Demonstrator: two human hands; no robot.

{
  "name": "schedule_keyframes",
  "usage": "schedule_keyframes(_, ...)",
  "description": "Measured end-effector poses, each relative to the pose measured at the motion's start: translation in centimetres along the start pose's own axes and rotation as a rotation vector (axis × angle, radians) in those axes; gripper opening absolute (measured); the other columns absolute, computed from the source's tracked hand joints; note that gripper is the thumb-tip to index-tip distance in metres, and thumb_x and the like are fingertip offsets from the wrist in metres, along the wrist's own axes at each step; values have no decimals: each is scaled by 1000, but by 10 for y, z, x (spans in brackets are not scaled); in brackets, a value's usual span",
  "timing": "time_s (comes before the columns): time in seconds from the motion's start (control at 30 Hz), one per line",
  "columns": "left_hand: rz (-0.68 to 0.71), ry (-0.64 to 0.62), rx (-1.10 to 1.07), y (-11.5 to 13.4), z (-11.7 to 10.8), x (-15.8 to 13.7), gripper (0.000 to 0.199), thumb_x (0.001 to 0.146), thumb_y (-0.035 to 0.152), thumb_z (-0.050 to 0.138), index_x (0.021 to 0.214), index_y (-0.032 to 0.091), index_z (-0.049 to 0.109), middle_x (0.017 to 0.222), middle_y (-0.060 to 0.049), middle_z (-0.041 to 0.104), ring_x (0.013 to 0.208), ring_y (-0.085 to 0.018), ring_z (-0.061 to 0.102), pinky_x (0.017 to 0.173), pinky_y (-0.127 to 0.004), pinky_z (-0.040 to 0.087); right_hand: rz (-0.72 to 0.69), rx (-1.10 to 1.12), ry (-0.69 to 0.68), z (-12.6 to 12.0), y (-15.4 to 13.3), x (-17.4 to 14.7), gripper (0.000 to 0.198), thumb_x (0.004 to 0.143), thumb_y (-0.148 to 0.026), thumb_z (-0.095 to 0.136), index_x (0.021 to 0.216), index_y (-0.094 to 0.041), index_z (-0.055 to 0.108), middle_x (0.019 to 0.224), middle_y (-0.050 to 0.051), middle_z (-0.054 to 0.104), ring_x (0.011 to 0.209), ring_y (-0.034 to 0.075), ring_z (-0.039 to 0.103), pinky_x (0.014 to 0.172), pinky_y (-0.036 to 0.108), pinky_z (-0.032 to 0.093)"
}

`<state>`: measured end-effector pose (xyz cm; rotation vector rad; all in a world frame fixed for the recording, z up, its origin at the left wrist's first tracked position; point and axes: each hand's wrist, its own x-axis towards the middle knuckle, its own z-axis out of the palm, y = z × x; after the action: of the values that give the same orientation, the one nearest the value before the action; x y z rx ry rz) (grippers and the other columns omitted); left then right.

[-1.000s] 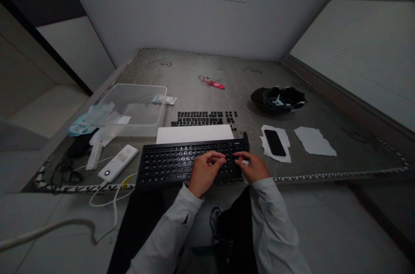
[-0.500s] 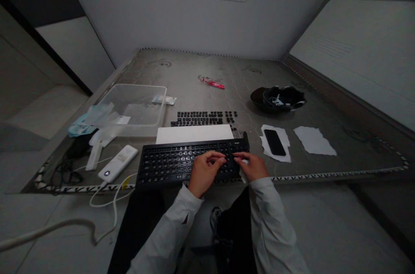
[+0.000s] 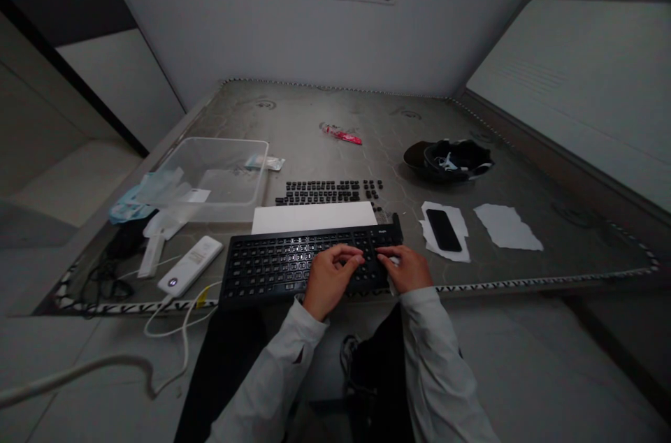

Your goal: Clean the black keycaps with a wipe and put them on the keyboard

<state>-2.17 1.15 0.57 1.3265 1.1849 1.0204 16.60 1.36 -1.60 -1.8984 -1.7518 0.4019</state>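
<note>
A black keyboard (image 3: 272,265) with its keycaps off lies along the table's front edge, partly over my legs. My left hand (image 3: 334,275) is over its right half, thumb and fingertips drawn together in a pinch; whatever is between them is too small to see. At the keyboard's right end, my right hand (image 3: 405,268) is closed, with a bit of white tissue or cloth (image 3: 392,284) showing under its fingers. Rows of loose black keycaps (image 3: 325,190) are laid out behind the keyboard, and a white sheet or board (image 3: 314,217) lies between.
On the left stand a clear plastic bin (image 3: 225,212), a white power bank (image 3: 190,266) with cables, and a blue bag (image 3: 131,202). To the right are a phone (image 3: 443,230) on paper, another torn paper (image 3: 508,226) and a black cap (image 3: 451,160). A red wrapper (image 3: 343,134) lies farther back.
Both hands stay almost in place over the keyboard, with only slight finger movement at the right hand. The view has shifted a little; nothing else has visibly moved.
</note>
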Motion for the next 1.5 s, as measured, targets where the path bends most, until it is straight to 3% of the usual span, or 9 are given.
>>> schedule_keyframes(0.5, 10, -11, 8, -1, 0, 1, 24, 75, 37, 58, 87, 18, 68, 81, -4, 70, 59, -12, 57, 45, -20, 38, -33, -73, 25, 2, -1, -1, 23, 74, -27, 57, 91, -18, 69, 81, 5, 67, 76, 18, 62, 74, 29, 45)
schedule_keyframes(0.77, 12, -4, 8, -2, 1, 1, 24, 75, 37, 59, 87, 18, 68, 79, -4, 70, 53, -10, 53, 43, -19, 36, -46, -16, 37, 3, -3, -1, 19, 73, -27, 56, 85, -19, 69, 83, 5, 68, 78, 19, 62, 76, 30, 45)
schedule_keyframes(0.97, 15, -7, 11, -4, -1, 0, 25, 76, 37, 57, 88, 18, 68, 80, -4, 69, 52, -10, 52, 43, -19, 36, 133, 98, 60, -5, 11, 2, 22, 72, -37, 58, 85, -24, 71, 82, 2, 70, 80, 20, 63, 75, 30, 45)
schedule_keyframes(1.17, 24, -3, 18, -3, -1, 0, 26, 76, 38, 58, 87, 18, 69, 81, -4, 69, 53, -10, 52, 44, -20, 37, 188, 70, 74, -1, 25, 4, 34, 70, -49, 57, 82, -22, 74, 87, 7, 68, 84, 22, 61, 79, 33, 44)
schedule_keyframes(1.5, 26, -10, 28, -1, 1, 0, 25, 76, 37, 58, 87, 18, 69, 80, -4, 70, 53, -11, 53, 44, -20, 36, 314, -26, 47, 14, 10, 5, 35, 70, -51, 56, 80, -23, 74, 87, 9, 67, 82, 23, 62, 75, 31, 45)
